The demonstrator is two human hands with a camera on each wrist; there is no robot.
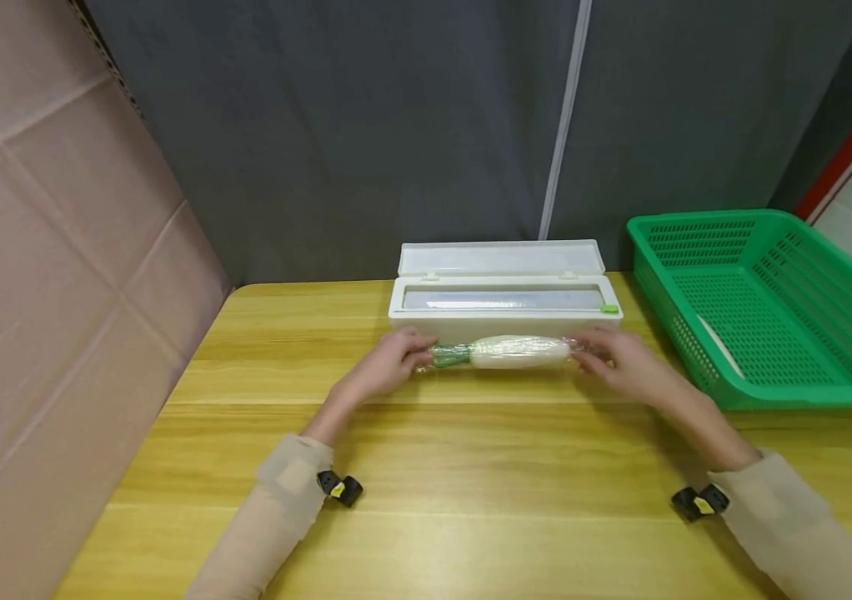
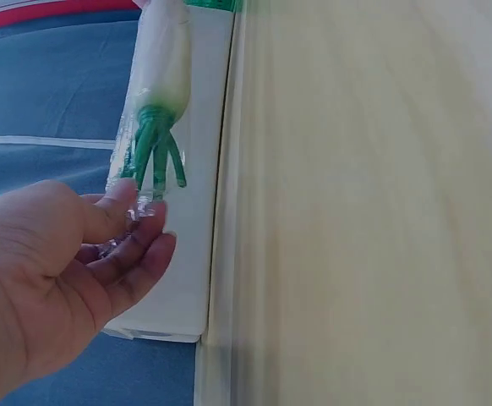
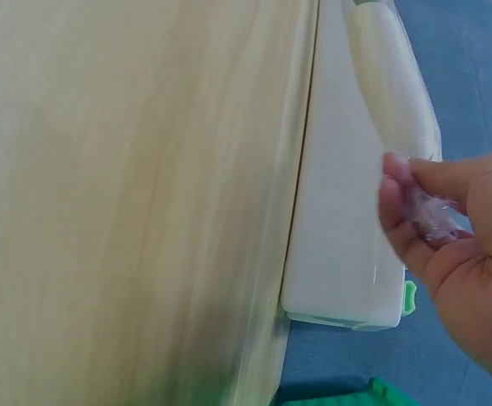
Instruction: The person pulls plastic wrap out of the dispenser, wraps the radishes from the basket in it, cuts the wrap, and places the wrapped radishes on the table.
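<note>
I held a white radish (image 1: 519, 352), wrapped in clear film (image 3: 433, 218), by its two ends, raised off the wooden table (image 1: 433, 467) not far from the far edge. Its long axis ran left to right, nearly level and roughly parallel to that far edge. The cluster of short green stems (image 2: 155, 148) pointed toward the table's left edge, one stem splaying away from the rest, while the bare white end pointed toward the right edge.

My left hand (image 1: 396, 364) pinched the film past the stem tips, between thumb and fingers. My right hand (image 1: 624, 358) pinched a crumpled bunch of film just beyond the white end, its fingers bent round it.

Right behind the radish, a long white box (image 1: 504, 314) stood at the far edge of the table, lying along it, its lid (image 1: 501, 259) hinged up and back. A small light-green tab (image 1: 609, 309) sat at the box's right end. A green basket (image 1: 666, 321) stood at the table's far right corner, to the right of the box and just apart from it; a slim white piece (image 1: 720, 346), which I could not identify, slanted along the basket's left side. A dark curtain (image 1: 336, 125) hung beyond the far edge.
</note>
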